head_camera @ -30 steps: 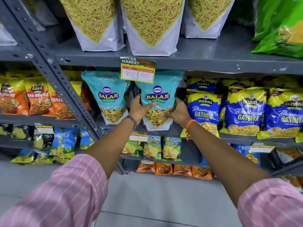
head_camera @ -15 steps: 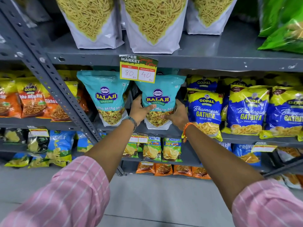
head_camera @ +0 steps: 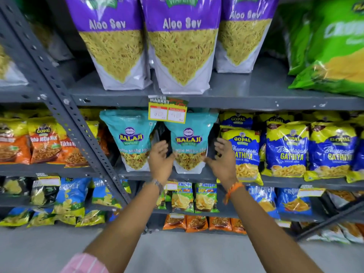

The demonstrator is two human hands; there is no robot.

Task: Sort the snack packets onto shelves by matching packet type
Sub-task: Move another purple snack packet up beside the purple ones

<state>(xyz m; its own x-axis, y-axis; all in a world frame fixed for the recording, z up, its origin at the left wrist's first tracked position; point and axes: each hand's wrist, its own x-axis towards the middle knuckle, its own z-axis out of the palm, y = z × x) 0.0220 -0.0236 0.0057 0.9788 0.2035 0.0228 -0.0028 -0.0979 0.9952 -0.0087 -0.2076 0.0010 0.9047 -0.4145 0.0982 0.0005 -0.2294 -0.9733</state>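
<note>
Between the open left hand [head_camera: 160, 160] and open right hand [head_camera: 221, 161], both gripping nothing, the teal Balaji packet [head_camera: 189, 142] stands upright, equally near each.

Two Balaji packets [head_camera: 188, 142] stand side by side on the middle shelf [head_camera: 197, 175]; Gopal Gathiya packets [head_camera: 286, 152] at three o'clock, Aloo Sev bags [head_camera: 182, 46] at twelve.

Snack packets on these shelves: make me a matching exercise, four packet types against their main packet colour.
Things:
1. Aloo Sev packet
2. Balaji Wafers packet
3. Gopal Gathiya packet
4. Gopal Tikha Mitha Mix packet

Colours:
A. yellow and orange
B. teal
C. purple and white
D. blue and yellow

Pairs: 1-C, 2-B, 3-D, 4-A
</note>
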